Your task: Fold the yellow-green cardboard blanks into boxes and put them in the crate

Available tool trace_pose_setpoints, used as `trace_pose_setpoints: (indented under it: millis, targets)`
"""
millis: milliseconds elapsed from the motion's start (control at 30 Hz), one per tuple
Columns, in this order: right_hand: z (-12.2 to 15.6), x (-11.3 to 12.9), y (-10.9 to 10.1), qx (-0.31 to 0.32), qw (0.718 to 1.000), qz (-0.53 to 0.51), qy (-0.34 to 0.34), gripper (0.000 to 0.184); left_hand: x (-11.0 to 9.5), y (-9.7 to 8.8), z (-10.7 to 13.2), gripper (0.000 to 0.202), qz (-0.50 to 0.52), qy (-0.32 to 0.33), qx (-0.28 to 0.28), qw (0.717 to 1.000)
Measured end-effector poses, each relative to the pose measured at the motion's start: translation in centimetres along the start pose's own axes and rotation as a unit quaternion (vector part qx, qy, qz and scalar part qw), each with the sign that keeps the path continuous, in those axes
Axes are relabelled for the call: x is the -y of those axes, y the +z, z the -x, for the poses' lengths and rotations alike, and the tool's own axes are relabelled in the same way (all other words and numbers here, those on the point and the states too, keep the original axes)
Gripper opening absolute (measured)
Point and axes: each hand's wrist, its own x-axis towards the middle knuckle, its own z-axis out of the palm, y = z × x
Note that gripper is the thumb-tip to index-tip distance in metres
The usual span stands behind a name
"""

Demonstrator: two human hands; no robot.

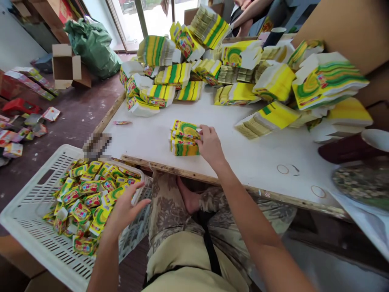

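Note:
A small group of yellow-green printed cartons (184, 138) lies on the white table near its front edge. My right hand (210, 146) has its curled fingers and thumb at the right end of these cartons, gripping there. Over the right side of the white plastic basket (22, 217) is my left hand (126, 209), its thumb and fingers apart with nothing in them. Below it, many small folded yellow-green packs (89, 198) fill the basket in a loose heap.
Stacks of flat yellow-green cartons (173, 75) line the back of the white table (152, 138). At right stand a dark red cup (349, 148) and a bag of dark bits (361, 182). A green sack (92, 46) and open cardboard box (65, 67) stand on the floor. Another person's arm (251, 14) shows behind.

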Motion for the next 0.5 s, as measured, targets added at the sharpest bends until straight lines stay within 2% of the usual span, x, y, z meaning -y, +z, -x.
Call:
trace_pose_setpoints:
  millis: [133, 233, 400, 500]
  targets:
    - [-0.6, -0.2, -0.2, 0.028, 1.0, 0.014, 0.004, 0.045, -4.9, 2.9, -3.2, 0.047, 0.078, 0.093, 0.085, 0.989]
    - [-1.1, -0.4, -0.1, 0.039, 0.999, 0.013, 0.001, 0.043, -7.2, 4.3, -4.2, 0.046, 0.113, 0.124, 0.122, 0.978]
    - [-1.1, -0.1, -0.6, 0.02, 1.0, -0.005, -0.002, 0.049, -7.8, 5.6, -4.3, 0.045, 0.176, 0.114, 0.159, 0.965]
    - [0.1, 0.8, -1.3, -0.012, 0.996, -0.09, -0.025, 0.053, -7.3, 6.3, -4.5, 0.047, 0.245, 0.075, 0.162, 0.953]
